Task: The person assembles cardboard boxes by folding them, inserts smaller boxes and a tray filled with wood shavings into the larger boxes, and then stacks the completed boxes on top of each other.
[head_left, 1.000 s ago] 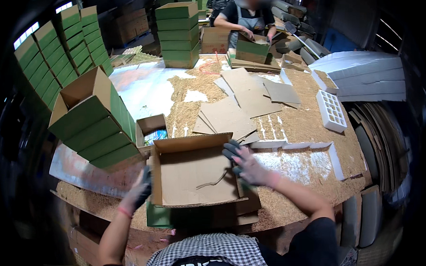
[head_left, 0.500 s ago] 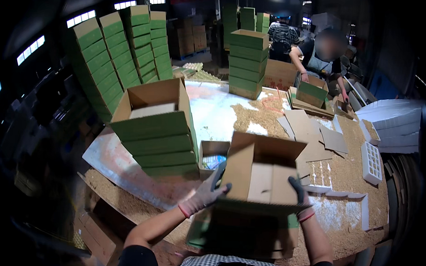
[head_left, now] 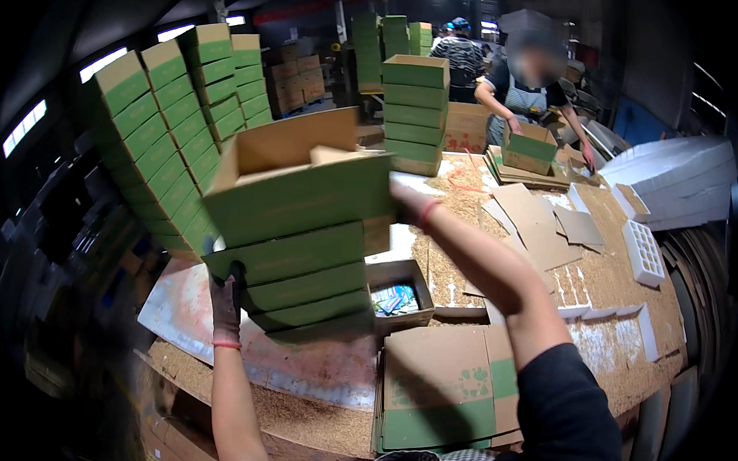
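A stack of green and brown cardboard boxes stands in front of me on the left. Its top cardboard box [head_left: 297, 199] is open upward, slightly blurred, with a pale piece showing inside. My gloved right hand [head_left: 411, 203] grips the right side of this top box, its fingertips partly hidden and smeared. My gloved left hand [head_left: 226, 295] is closed round the near left corner of the cardboard box just below [head_left: 303, 253], thumb on its front face.
Flattened cartons [head_left: 437, 387] lie close in front of me. Beside the stack is a small open box [head_left: 419, 301] with blue packets. Loose cardboard sheets [head_left: 532, 224] and a white divided tray [head_left: 643, 254] lie rightward. A co-worker [head_left: 528, 98] handles another box across the table.
Both hands have carried the open box from in front of me leftward onto the stack. The flattened cartons beneath it have come into view. My view has shifted slightly.
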Tool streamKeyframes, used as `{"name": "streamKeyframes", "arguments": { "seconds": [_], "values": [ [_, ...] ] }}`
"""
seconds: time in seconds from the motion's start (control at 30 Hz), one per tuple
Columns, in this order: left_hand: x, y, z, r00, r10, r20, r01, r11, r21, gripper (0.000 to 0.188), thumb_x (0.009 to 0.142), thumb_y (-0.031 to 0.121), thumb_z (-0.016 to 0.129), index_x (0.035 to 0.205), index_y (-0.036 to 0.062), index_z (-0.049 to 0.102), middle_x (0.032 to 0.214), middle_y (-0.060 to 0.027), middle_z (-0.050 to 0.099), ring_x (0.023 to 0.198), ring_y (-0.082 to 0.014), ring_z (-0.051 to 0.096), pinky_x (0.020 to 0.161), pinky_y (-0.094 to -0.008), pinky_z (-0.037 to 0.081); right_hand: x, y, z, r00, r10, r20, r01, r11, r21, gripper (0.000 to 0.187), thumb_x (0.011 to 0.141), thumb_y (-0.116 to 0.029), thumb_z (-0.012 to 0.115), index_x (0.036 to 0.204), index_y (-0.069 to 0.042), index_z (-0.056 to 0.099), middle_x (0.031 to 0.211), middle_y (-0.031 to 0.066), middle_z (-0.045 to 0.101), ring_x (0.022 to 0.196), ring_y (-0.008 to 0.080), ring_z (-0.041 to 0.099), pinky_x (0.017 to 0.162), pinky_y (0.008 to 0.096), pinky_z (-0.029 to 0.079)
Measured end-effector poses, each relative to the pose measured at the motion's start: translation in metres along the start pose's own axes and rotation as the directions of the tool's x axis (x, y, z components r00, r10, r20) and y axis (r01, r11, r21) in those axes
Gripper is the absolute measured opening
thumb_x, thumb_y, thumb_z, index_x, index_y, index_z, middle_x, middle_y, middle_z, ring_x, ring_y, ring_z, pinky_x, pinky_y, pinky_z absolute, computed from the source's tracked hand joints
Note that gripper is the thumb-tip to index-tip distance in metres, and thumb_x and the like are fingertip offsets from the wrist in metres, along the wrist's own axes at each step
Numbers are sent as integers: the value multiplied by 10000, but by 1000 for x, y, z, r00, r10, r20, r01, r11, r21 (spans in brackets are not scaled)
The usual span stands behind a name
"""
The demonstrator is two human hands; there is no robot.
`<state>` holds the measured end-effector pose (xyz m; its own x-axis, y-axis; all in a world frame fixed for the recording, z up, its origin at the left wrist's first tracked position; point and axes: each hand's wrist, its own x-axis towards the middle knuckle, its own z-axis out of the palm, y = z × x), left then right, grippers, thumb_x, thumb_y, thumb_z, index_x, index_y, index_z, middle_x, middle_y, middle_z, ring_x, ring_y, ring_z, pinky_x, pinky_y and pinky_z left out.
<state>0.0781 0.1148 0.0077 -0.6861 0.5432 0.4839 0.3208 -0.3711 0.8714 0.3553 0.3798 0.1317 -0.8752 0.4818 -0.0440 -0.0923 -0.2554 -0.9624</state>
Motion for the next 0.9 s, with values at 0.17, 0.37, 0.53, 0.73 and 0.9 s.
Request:
{"name": "streamKeyframes", "arguments": {
  "seconds": [0.17, 0.37, 0.53, 0.73, 0.9],
  "values": [
    [-3, 16, -8, 988, 78, -131, -55, 984, 170, 548, 914, 272, 508, 1347, -8, 323, 1293, -93, 439, 1136, -173, 446, 973, -315, 353, 41, 27, 49, 927, -322, 192, 343, 936, -85, 691, 879, -604, 379, 1339, -88, 373, 1294, 53, 432, 1117, 159, 430, 934, 320, 360],
    [-94, 64, 60, 782, 369, -502, -197, 911, 362, 525, 945, 297, 422, 1337, -40, 330, 1358, -113, 378, 1236, -216, 364, 1050, -348, 275, -186, 81, -83, 667, -510, -543, 320, 854, -409, 592, 930, -454, 412, 1338, -29, 358, 1301, 99, 434, 1196, 232, 418, 1022, 325, 310],
    [-221, -66, 120, 793, -591, 149, 589, 806, 66, 559, 909, 327, 477, 1292, -60, 351, 1332, -159, 389, 1208, -222, 390, 1005, -322, 314, -360, 224, -221, 549, -338, -764, -812, 0, -584, 550, 891, -326, 475, 1308, 6, 341, 1236, 269, 451, 1197, 369, 394, 980, 409, 344],
    [-234, 78, 209, 739, -623, 255, 635, 771, 44, 705, 874, 170, 573, 1406, -12, 148, 1301, -126, 426, 1107, -193, 458, 954, -307, 372, -365, 175, -182, 505, -579, -640, -203, 641, -740, 539, 797, -174, 512, 1275, 23, 358, 1256, 245, 435, 1158, 381, 439, 994, 368, 350],
    [-207, 135, 226, 849, 459, 263, -516, 612, 599, 829, 770, 317, 695, 1398, 23, 242, 1431, -154, 262, 1332, -246, 227, 1102, -372, 150, -355, 129, -186, 463, -546, -699, 305, 838, -452, 528, 739, -19, 410, 1264, 33, 389, 1207, 130, 481, 1082, 221, 485, 947, 308, 377]
  ]
}}
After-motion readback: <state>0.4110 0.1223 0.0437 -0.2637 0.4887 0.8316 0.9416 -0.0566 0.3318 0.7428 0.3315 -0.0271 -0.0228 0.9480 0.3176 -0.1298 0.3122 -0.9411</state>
